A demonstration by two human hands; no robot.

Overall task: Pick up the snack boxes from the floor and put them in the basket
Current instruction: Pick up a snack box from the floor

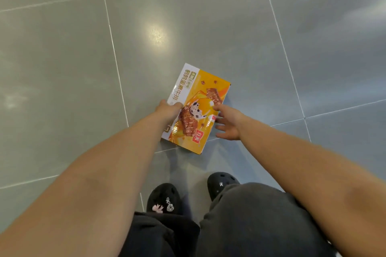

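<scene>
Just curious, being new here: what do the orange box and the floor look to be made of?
The snack box: likely thin printed cardboard, glossy; sharp folded edges, sheen on the print. The floor: probably glazed grey tile; pale grout lines, mirror-like lamp glare.

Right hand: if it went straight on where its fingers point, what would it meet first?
The snack box: the right hand points its spread fingers at the box's right edge, index tip seemingly over the printed face, though contact is unclear. The left hand grips the opposite edge.

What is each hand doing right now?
Left hand: fingers curled round the snack box, at its left edge.
Right hand: open, fingers spread at the box's right edge.
</scene>
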